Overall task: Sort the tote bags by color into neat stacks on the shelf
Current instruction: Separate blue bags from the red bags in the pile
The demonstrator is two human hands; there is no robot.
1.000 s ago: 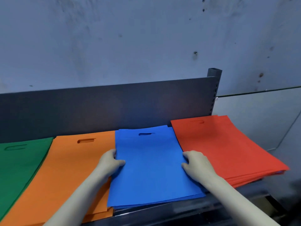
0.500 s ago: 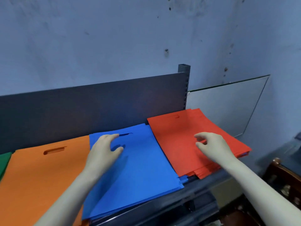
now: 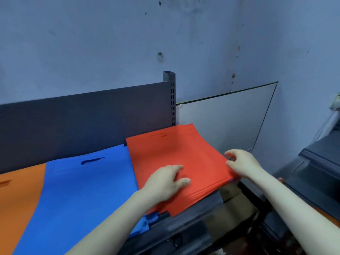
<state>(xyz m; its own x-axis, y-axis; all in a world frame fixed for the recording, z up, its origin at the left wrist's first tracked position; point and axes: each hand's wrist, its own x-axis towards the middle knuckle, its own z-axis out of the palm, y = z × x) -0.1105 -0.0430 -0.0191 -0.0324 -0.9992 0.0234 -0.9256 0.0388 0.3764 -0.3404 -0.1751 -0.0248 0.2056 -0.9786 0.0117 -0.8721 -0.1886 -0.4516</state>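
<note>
Three flat stacks of tote bags lie side by side on the dark shelf (image 3: 191, 225): orange (image 3: 18, 203) at the left, blue (image 3: 79, 190) in the middle, red (image 3: 174, 155) at the right. The red stack juts past the shelf's right end and overlaps the blue one a little. My left hand (image 3: 165, 183) lies flat on the red stack near its front left part, fingers spread. My right hand (image 3: 242, 164) touches the red stack's right edge with its fingers bent against the side of the pile.
The shelf's grey back panel (image 3: 82, 122) and a slotted upright post (image 3: 170, 96) stand behind the stacks. A white board (image 3: 220, 122) leans on the wall to the right. Cardboard boxes (image 3: 230, 194) sit below, and dark furniture (image 3: 316, 170) stands at the far right.
My left hand left the blue stack and came to rest on the red one. My right hand slid to the red stack's right edge. The view swung right, and the green stack dropped out of sight.
</note>
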